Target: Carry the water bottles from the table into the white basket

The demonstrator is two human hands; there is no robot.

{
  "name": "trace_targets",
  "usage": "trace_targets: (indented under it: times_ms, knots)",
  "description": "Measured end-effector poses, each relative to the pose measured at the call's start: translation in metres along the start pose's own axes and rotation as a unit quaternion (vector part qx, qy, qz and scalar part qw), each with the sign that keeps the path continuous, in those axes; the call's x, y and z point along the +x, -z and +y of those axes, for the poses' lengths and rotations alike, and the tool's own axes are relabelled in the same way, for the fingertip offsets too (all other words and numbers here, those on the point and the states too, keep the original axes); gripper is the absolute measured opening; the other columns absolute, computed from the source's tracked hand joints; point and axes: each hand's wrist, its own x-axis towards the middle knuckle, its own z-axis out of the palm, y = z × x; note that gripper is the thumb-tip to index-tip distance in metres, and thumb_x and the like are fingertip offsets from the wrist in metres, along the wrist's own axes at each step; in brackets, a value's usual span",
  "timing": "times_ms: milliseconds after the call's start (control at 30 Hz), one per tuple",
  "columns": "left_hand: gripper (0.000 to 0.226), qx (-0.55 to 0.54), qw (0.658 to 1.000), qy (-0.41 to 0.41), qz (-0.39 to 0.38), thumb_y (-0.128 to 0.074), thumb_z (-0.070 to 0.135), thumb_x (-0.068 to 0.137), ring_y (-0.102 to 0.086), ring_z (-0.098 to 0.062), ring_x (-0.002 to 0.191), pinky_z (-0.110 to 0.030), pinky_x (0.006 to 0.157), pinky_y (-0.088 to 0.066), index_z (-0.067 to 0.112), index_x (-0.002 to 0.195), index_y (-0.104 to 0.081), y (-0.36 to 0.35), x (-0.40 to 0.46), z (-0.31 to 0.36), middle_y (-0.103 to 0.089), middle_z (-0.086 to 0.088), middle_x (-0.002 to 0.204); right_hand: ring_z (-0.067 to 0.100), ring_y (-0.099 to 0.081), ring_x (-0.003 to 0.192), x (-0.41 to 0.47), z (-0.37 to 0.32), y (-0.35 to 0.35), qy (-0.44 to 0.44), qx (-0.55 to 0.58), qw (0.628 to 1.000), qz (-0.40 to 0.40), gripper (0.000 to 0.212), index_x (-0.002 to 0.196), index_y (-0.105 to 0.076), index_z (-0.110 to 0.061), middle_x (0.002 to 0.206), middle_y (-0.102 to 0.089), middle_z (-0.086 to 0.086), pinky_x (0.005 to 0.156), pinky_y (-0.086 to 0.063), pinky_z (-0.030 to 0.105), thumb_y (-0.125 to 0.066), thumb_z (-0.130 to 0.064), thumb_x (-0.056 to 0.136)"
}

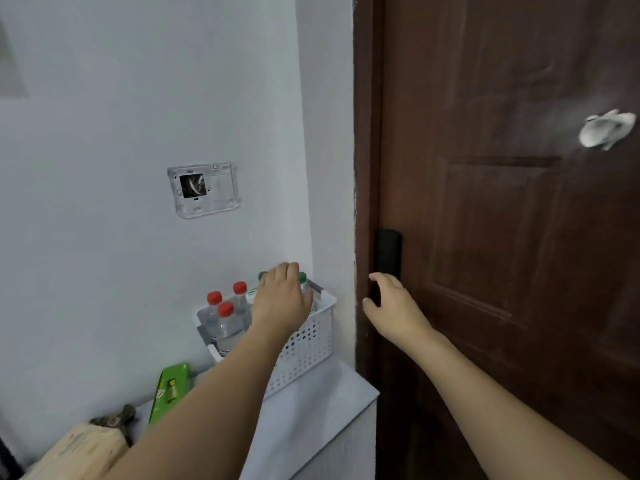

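Reaching over the white basket (pixel 304 344), the left hand (pixel 280 299) lay palm down across the tops of the bottles at the basket's far end. Its fingers (pixel 289 271) curved downward over a bottle whose red cap barely peeked out beyond the fingertips, but whether they gripped that bottle or merely rested on it could not be told, since the back of the hand hid the contact. A green-capped bottle (pixel 304 285) stood just to the right of those fingers, touching or nearly touching them, and another green cap showed at the knuckles' left edge. Three red-capped bottles (pixel 225 320) stood upright in the near end of the basket, left of the hand and below its fingers.

The right hand (pixel 391 306) hung apart from the basket, beside the brown door (pixel 502 237), with its fingers loosely spread and slightly bent, holding nothing; its fingertips were close to the black handle (pixel 388 252) without clearly touching it.

The basket sat on a white counter (pixel 311 420) against a white wall (pixel 138 116). A green packet (pixel 171 389) lay on the counter nearer than the left forearm, and an open wall plate (pixel 203 189) was mounted above the fingers.
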Motion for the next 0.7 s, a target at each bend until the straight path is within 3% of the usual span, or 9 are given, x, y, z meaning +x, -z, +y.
trace_targets:
  times_ms: [267, 700]
  knots:
    - [0.05, -0.022, 0.989, -0.144, 0.031, -0.055, 0.036, 0.095, -0.049, -0.032, 0.124, -0.042, 0.108, -0.037, 0.007, 0.135, -0.048, 0.027, -0.031, 0.116, -0.053, -0.013, 0.137, 0.02, -0.036, 0.136, -0.084, 0.031, 0.098, -0.041, -0.068, 0.996, 0.032, 0.055, 0.147, -0.034, -0.016, 0.152, -0.034, 0.003, 0.11, -0.032, 0.032, -0.052, -0.026, 0.096]
    - [0.054, -0.125, 0.951, -0.284, 0.009, -0.047, 0.039, 0.099, -0.039, -0.026, 0.136, -0.043, 0.117, -0.027, 0.009, 0.144, -0.042, 0.05, -0.092, 0.226, -0.044, -0.009, 0.147, 0.023, -0.042, 0.132, -0.224, 0.019, 0.206, -0.156, -0.219, 0.959, 0.092, 0.057, 0.143, -0.04, -0.013, 0.147, -0.041, 0.005, 0.109, -0.035, 0.034, -0.057, -0.027, 0.091]
